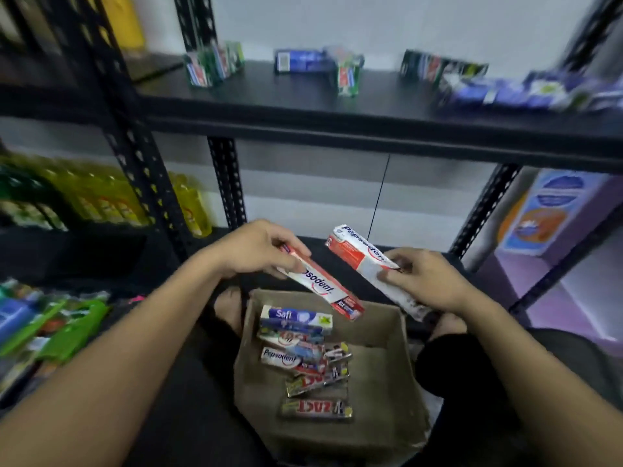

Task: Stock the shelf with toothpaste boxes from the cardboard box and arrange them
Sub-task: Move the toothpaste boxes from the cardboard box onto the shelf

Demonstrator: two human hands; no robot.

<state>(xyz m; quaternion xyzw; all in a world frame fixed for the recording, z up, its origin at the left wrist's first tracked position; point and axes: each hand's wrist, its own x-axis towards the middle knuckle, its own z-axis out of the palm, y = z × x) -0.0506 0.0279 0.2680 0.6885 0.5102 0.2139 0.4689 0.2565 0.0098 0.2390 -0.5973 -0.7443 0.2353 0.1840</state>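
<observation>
My left hand (259,251) pinches 1 Pepsodent box (320,286) by its upper end, its long axis slanting down-right over the cardboard box (394,335). My right hand (426,281) grips a 2nd Pepsodent box (362,256) low down, its free end pointing up-left. The upper shelf (303,99) lies above and ahead; my left hand looks slightly nearer. The cardboard box holds a Saft box (296,315), 2 Zact boxes (317,409) and others.
</observation>
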